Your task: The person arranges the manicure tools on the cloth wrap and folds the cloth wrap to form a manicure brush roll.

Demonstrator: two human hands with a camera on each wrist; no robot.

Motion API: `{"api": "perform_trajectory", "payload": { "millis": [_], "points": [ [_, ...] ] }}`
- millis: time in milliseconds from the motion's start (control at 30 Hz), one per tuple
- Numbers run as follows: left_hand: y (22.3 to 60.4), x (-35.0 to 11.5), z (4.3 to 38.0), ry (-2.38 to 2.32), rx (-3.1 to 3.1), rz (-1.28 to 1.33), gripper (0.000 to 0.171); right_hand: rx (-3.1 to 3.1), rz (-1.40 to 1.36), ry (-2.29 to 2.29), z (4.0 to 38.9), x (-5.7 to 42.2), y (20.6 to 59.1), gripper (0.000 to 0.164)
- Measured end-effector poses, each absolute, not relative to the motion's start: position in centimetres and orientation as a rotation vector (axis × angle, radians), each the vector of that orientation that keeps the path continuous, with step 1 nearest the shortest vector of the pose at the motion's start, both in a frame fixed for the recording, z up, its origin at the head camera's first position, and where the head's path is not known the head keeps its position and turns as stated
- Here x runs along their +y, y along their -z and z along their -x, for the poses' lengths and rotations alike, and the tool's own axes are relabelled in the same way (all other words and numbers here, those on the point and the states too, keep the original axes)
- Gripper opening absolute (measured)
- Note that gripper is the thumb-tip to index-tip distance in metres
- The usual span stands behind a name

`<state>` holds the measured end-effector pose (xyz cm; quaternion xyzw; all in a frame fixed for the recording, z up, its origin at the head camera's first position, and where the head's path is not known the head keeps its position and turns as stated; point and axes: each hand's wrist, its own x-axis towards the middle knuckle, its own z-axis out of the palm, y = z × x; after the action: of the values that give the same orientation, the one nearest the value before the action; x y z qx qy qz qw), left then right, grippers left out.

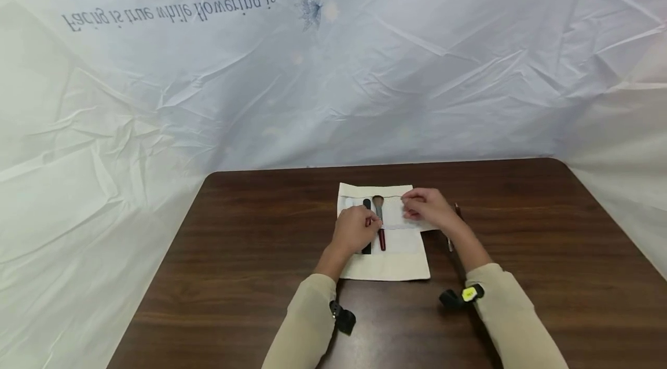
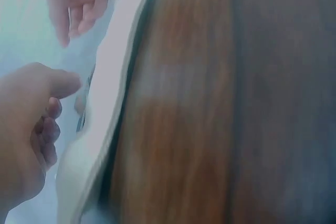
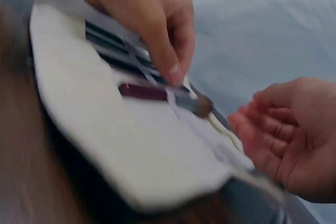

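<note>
A cream cloth brush roll (image 1: 387, 267) lies unfolded, its white inside face up. A makeup brush (image 1: 383, 240) with dark red handle, grey ferrule and brown bristles sits under a sheer band. Left of it lies a slim black tool (image 1: 367, 249), partly hidden by my left hand (image 1: 355, 230). The left fingers bend loosely over the roll, thumb low beside the brush (image 3: 189, 102); no held thing shows between thumb and fingers in the left wrist view. Above the roll's upper right, my right hand (image 1: 427, 205) has loosely bent fingers and holds nothing visible.
Under the right forearm, another slender stick-like item (image 1: 450, 244) lies on the brown wooden table (image 1: 250, 276), mostly covered. Black straps (image 1: 344, 320) hang at both wrists. White printed sheeting (image 1: 333, 85) rises behind the table and at both sides. The left wrist view is hazy.
</note>
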<state>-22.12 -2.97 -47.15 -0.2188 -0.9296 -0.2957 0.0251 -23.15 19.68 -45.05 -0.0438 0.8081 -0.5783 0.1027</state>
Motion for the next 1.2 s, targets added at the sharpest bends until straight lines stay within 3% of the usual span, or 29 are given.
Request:
{"api": "perform_trajectory", "payload": {
  "millis": [333,500,800,1200],
  "points": [
    [47.4,-1.7,22.2,1.019,-2.993,0.715,0.021,2.545,0.018,1.914,20.2,27.7,45.1,0.027],
    [47.5,-1.7,22.2,1.061,-3.007,0.699,0.023,2.717,-0.057,1.669,19.9,30.2,45.3,0.036],
    [47.7,-1.2,22.3,1.083,-2.977,0.668,0.018,2.826,-0.135,1.087,20.3,30.0,45.2,0.044],
    [47.4,-0.8,21.8,1.065,-2.988,0.632,0.015,2.781,-0.207,0.84,21.0,29.3,44.4,0.028]
  ]
}}
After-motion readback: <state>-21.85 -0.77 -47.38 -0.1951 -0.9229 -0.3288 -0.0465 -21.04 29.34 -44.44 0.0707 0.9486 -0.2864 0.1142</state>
